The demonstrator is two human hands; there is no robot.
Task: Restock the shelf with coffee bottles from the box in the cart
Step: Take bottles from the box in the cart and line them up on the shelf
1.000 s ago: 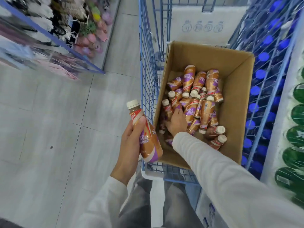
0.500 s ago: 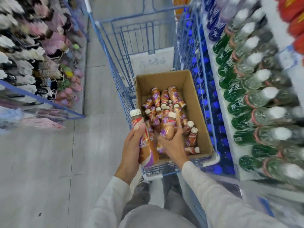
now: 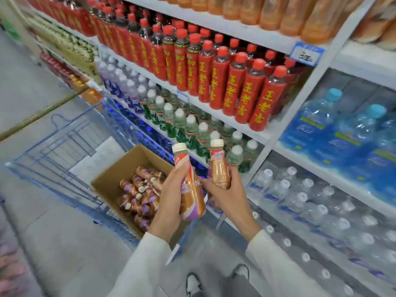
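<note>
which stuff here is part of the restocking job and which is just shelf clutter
Job: left hand holding a coffee bottle; right hand holding a second bottle; box of more bottles; cart.
Bystanders: red-capped bottles; green bottles; big water jugs.

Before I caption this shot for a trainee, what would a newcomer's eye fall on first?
The rows of red-labelled bottles with yellow lettering, upper centre. At centre, the left hand grips one coffee bottle and the right hand a second coffee bottle, beside the cardboard box of more in the blue cart.
</note>
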